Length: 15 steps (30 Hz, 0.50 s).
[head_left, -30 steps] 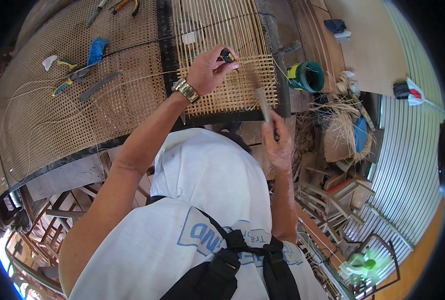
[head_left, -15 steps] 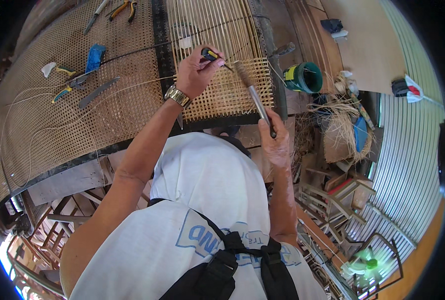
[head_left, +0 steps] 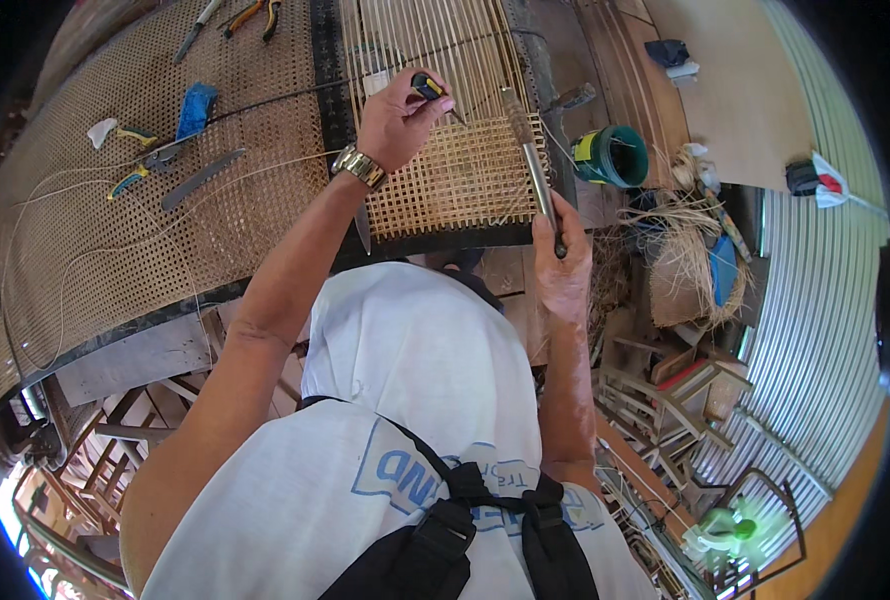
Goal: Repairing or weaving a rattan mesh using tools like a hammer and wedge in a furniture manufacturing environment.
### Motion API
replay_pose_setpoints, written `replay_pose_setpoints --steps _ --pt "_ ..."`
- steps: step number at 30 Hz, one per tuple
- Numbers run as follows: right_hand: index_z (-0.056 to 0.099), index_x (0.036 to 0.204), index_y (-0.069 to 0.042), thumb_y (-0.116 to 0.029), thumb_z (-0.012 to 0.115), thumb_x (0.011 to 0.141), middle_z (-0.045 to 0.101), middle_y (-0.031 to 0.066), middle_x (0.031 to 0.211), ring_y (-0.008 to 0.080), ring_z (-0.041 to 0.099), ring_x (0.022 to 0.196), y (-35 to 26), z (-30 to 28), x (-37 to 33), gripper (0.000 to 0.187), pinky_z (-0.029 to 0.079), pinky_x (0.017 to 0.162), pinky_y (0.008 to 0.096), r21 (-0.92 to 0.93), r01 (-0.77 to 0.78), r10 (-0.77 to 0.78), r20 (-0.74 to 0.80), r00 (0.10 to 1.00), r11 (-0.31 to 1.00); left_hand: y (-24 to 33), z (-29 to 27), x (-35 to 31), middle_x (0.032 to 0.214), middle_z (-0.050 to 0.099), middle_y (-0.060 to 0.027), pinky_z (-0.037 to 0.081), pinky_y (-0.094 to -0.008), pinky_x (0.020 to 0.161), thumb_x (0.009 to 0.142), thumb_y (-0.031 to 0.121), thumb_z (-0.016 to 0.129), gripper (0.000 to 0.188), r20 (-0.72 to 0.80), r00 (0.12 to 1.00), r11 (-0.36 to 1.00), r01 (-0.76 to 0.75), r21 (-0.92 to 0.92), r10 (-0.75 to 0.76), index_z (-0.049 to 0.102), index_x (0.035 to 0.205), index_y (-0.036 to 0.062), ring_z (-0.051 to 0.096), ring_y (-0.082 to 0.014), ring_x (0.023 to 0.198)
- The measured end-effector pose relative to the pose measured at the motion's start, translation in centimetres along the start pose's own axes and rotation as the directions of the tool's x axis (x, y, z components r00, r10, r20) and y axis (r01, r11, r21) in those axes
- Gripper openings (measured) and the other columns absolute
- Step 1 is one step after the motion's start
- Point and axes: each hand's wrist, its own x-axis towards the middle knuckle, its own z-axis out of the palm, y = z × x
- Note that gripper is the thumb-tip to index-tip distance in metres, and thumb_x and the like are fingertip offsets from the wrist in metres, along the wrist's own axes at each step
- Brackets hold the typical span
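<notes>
My left hand point(head_left: 401, 122) is closed around a black and yellow screwdriver point(head_left: 429, 88), with a metal watch on that wrist. The screwdriver's tip points down right at the woven part of a cane panel point(head_left: 455, 185), whose upper part is bare parallel strands. My right hand point(head_left: 565, 258) grips the dark end of a metal-shafted tool point(head_left: 537, 172) with a brown, worn far part. That tool slants over the panel's right side, its far end apart from the screwdriver. Whether either tool touches the cane cannot be made out. A knife blade point(head_left: 363, 228) lies left of the panel.
On the brown mesh point(head_left: 75, 230) at left lie pliers point(head_left: 140, 172), a curved blade point(head_left: 203, 180), a blue piece point(head_left: 196, 108) and loose cane strands. A green bucket point(head_left: 620, 158) stands right of the panel, with cane scraps point(head_left: 680, 255) beyond. Wooden frames point(head_left: 670, 400) are stacked lower right.
My right hand and its metal-shafted tool have shifted right, away from the screwdriver tip. My left hand has risen slightly and moved right, still holding the screwdriver.
</notes>
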Motion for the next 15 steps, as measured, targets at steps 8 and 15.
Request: replay_pose_setpoints --steps 8,15 --pt "0.062 0.134 -0.001 -0.015 0.064 0.103 0.065 0.0006 0.090 0.0072 0.056 0.078 0.4 -0.9 -0.8 0.034 0.047 0.068 0.0228 -0.007 -0.010 0.010 0.056 0.998 1.000 -0.7 -0.7 0.0 0.102 0.077 -0.0076 0.061 -0.0316 0.078 0.094 0.017 0.078 0.027 -0.004 0.999 0.999 -0.054 -0.001 0.054 0.065 0.116 0.0087 0.077 -0.0183 0.094" --pt "0.064 0.134 -0.003 -0.016 0.065 0.101 0.070 0.0039 0.098 0.0098 0.060 0.086 0.5 -1.8 -5.3 0.035 0.051 0.076 0.0277 0.011 -0.160 0.152 0.269 0.951 0.987 0.9 -0.6 -4.5 0.108 0.078 -0.0079 0.060 -0.0297 0.082 0.094 0.010 0.077 0.025 -0.058 0.995 0.993 0.069 -0.100 -0.075 0.063 0.114 0.0057 0.075 -0.0149 0.101"
